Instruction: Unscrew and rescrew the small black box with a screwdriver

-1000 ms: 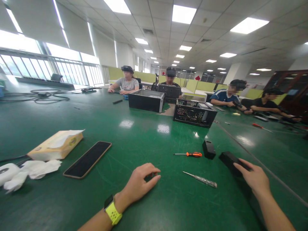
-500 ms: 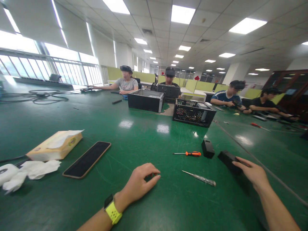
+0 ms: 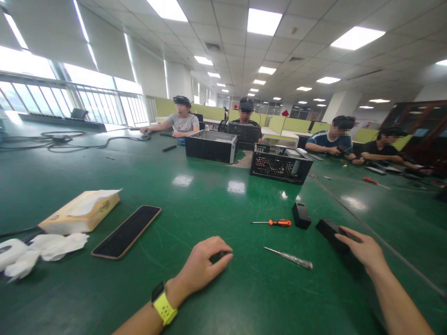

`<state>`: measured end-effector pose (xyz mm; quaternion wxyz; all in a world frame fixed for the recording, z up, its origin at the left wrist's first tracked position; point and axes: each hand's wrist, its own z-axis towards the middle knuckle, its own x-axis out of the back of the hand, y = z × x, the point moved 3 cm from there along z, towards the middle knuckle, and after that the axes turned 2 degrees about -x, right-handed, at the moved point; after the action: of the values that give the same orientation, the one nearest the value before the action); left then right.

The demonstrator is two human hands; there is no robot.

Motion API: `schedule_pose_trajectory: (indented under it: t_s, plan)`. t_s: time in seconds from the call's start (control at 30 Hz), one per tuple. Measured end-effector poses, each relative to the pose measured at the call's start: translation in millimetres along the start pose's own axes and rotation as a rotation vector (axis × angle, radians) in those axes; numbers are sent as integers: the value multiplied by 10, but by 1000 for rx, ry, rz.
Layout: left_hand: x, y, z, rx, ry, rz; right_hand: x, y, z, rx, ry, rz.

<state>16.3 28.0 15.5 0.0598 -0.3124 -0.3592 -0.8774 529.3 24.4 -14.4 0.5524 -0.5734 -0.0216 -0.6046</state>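
Observation:
My right hand (image 3: 361,244) has its thumb and fingers closed on a black oblong block (image 3: 330,232) at the right of the green table. A second, similar black block (image 3: 301,215) stands just left of it. My left hand (image 3: 206,258) rests on the tabletop with loosely curled fingers, a gap between thumb and forefinger, and nothing in it. Between the hands lie an orange-and-black screwdriver (image 3: 279,223) and a clear-handled screwdriver (image 3: 291,258). The underside of the held block is in shadow, and part of it is hidden by my fingers.
Left of my left hand lie a phone (image 3: 127,232), a tissue pack (image 3: 82,211) and crumpled tissues (image 3: 57,245). Open computer cases (image 3: 211,146) (image 3: 279,165) stand farther back. Cables (image 3: 66,139) lie at far left. Several people sit around the table; a red screwdriver (image 3: 372,181) lies at right.
The hand of the person in grey at the back left has moved rightward along the table, with a cable near it. My right hand and its block have barely shifted; my left is still.

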Motion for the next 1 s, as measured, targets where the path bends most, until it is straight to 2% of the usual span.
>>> schedule_pose_trajectory:
  t_s: [0.17,0.43,0.5,0.57,0.63,0.67,0.77,0.87,0.93,1.0]
  plan:
    - [1,-5,2,-1,-7,-3,-14,-30,-99,-94,-86,5]
    - [-5,-19,-5,-7,-8,-8,22,-8,-40,-66,-163,-140]
    - [-8,-22,-8,-6,-11,-7,24,-73,-88,-60,-135,-167]
    - [-10,-25,-8,-6,-12,-3,11,-240,-187,-20,-14,-205]
    - [-13,-27,-7,-9,-12,1,-58,-500,-326,79,149,-197]
    - [-15,-28,-6,-10,-12,3,-137,-639,-397,137,165,-141]
    - [-21,-30,-3,-11,-14,5,-471,-946,-541,146,53,-10]
    - [-24,-31,-1,-12,-12,3,-707,-1046,-549,68,0,-8]
    - [-23,-30,-1,-18,-9,5,-743,-1032,-504,20,-22,8]
    - [-20,-25,-5,-31,-10,15,-689,-1011,-466,1,-29,56]
